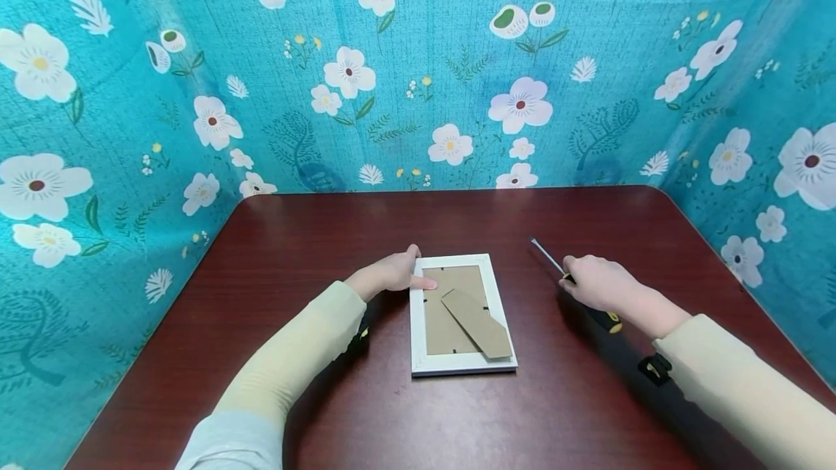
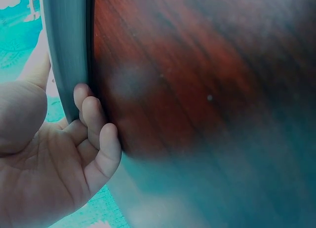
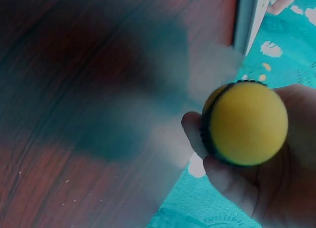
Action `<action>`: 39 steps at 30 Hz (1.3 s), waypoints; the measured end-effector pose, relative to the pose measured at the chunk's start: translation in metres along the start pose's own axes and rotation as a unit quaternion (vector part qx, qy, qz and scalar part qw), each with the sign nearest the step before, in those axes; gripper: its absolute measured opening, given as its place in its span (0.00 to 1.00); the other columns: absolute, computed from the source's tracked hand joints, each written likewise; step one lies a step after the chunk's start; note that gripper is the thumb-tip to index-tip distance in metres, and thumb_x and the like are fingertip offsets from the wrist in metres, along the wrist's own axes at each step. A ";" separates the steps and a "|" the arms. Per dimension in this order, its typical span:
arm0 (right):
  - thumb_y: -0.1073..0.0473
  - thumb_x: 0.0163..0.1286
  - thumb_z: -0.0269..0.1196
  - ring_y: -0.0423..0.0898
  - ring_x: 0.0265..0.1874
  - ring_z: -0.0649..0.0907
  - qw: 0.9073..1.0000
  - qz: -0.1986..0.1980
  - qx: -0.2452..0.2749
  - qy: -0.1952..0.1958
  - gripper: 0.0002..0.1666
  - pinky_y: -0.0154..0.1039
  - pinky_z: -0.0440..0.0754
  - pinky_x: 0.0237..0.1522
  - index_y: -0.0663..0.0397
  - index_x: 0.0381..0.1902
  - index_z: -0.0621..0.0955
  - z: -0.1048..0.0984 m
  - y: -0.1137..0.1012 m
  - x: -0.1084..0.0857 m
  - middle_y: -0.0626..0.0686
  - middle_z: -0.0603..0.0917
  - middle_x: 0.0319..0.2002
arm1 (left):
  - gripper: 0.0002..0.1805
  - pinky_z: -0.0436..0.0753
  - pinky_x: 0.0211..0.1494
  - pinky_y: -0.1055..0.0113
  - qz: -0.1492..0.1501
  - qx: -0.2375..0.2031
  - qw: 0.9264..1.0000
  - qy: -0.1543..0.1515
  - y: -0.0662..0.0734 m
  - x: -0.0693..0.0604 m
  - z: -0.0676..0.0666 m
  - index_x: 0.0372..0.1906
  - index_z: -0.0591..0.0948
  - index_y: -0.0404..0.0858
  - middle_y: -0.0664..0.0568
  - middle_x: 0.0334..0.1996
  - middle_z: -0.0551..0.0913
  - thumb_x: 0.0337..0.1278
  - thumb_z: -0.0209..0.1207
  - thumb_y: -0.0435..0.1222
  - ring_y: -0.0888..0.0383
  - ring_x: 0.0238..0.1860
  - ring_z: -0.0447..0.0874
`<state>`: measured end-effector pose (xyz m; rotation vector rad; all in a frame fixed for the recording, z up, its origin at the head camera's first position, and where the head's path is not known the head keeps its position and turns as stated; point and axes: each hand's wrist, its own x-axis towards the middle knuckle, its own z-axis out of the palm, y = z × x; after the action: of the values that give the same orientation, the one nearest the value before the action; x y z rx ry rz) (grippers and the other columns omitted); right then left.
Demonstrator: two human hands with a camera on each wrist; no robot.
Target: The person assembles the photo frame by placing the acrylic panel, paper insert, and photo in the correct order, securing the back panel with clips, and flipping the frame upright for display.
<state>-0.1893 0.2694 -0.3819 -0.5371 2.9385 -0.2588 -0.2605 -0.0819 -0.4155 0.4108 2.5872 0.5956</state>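
Observation:
A white picture frame (image 1: pixel 439 321) lies face down on the table, its brown backing board and cardboard stand leg (image 1: pixel 482 326) upward. My left hand (image 1: pixel 393 271) grips the frame's upper left edge, thumb over the border onto the backing. In the left wrist view, the fingers (image 2: pixel 94 117) bend against the frame's side (image 2: pixel 69 45). To the right, my right hand (image 1: pixel 601 283) holds a screwdriver (image 1: pixel 604 319) with a black and yellow handle. Its metal shaft points away to the upper left, apart from the frame. The yellow handle end (image 3: pixel 249 124) fills much of the right wrist view.
The dark red-brown wooden table (image 1: pixel 313 231) has rounded far corners. A turquoise flowered cloth (image 1: pixel 405 107) hangs behind it and along both sides. Small dark metal tabs (image 1: pixel 454 351) sit around the backing's edges.

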 end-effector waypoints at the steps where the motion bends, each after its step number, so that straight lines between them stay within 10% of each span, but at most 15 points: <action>1: 0.61 0.67 0.63 0.43 0.17 0.72 1.000 0.007 -0.005 -0.005 0.10 0.38 0.69 0.18 0.59 0.30 0.72 0.001 0.003 0.002 0.49 0.72 0.20 | 0.40 0.73 0.42 0.63 0.000 0.002 1.000 0.001 0.000 0.000 0.000 0.60 0.63 0.39 0.49 0.37 0.77 0.52 0.66 0.57 0.54 0.39 0.74; 17: 0.62 0.70 0.58 0.45 0.16 0.73 0.995 0.061 0.010 -0.076 0.10 0.38 0.70 0.19 0.64 0.32 0.72 0.007 0.018 0.013 0.52 0.72 0.20 | 0.40 0.73 0.43 0.63 -0.003 0.005 1.000 -0.002 -0.001 0.001 0.001 0.60 0.63 0.40 0.48 0.40 0.76 0.52 0.66 0.57 0.54 0.39 0.74; 39: 0.61 0.68 0.61 0.45 0.17 0.73 0.996 0.060 0.002 -0.069 0.12 0.38 0.69 0.19 0.63 0.32 0.71 0.009 0.021 0.014 0.52 0.72 0.20 | 0.40 0.74 0.45 0.63 0.002 0.009 1.000 -0.003 0.001 -0.001 -0.001 0.61 0.63 0.38 0.47 0.41 0.77 0.53 0.66 0.56 0.54 0.40 0.74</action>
<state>-0.2079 0.2826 -0.3967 -0.3604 2.8215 -0.2054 -0.2599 -0.0816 -0.4135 0.4246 2.5879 0.5710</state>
